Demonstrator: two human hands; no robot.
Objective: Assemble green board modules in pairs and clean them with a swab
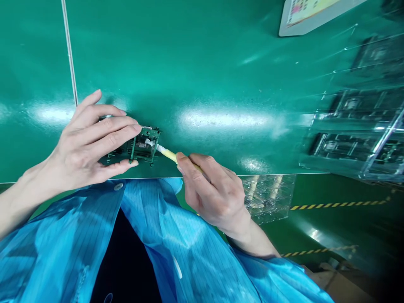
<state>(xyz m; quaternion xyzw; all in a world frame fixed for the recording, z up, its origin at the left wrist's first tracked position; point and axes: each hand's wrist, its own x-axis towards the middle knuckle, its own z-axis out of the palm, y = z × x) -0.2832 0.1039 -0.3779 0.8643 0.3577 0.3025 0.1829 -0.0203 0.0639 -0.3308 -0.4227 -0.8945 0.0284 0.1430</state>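
A small green circuit board assembly [145, 145] rests on the green table near its front edge. My left hand [91, 145] holds it from the left, fingers over the top side and thumb along the near side, hiding its left part. My right hand [214, 189] is closed around a slim yellow-handled brush [168, 155]. The brush slants up to the left, and its white tip reaches inside the frame of the board assembly. From this view I cannot tell exactly what the tip touches.
Clear plastic trays [334, 126] with several similar board assemblies lie at the right. A white-edged sign [303, 25] is at the back right. Below the table edge sits another clear tray [271, 198]. A pale strip [69, 50] runs across the table at left.
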